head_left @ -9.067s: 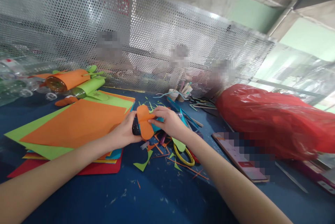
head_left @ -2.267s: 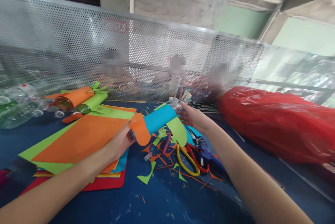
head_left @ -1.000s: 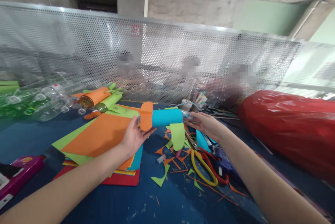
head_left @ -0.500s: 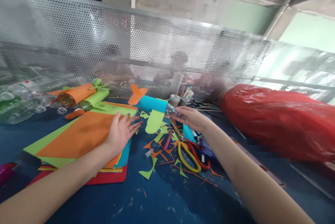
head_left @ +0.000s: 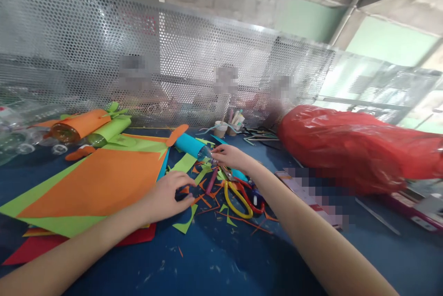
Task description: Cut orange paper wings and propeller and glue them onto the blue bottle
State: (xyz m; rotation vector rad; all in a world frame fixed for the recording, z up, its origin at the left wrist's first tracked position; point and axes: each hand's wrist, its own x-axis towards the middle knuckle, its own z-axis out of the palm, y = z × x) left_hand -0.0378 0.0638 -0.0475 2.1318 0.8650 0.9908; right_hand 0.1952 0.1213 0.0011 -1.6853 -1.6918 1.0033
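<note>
A plastic bottle wrapped in blue paper (head_left: 189, 144) lies on the blue table (head_left: 214, 259), with an orange paper fin (head_left: 176, 134) at its far end and a green paper flap (head_left: 185, 162) beside it. My right hand (head_left: 231, 156) pinches the bottle's clear neck with its fingertips. My left hand (head_left: 165, 196) rests on the table by the edge of the orange sheet (head_left: 100, 183), fingers curled into a pinch among paper scraps. What it pinches is hidden.
Yellow-handled scissors (head_left: 238, 199) and red ones (head_left: 258, 203) lie under my right wrist amid offcuts. Paper-wrapped orange (head_left: 81, 122) and green (head_left: 111, 129) bottles lie at the back left. A red plastic bag (head_left: 349, 148) fills the right. A perforated metal screen (head_left: 173, 65) closes the back.
The blue bottle came down from the air onto the table, my right hand still at its neck. My left hand let go of it, then curled down onto the scraps.
</note>
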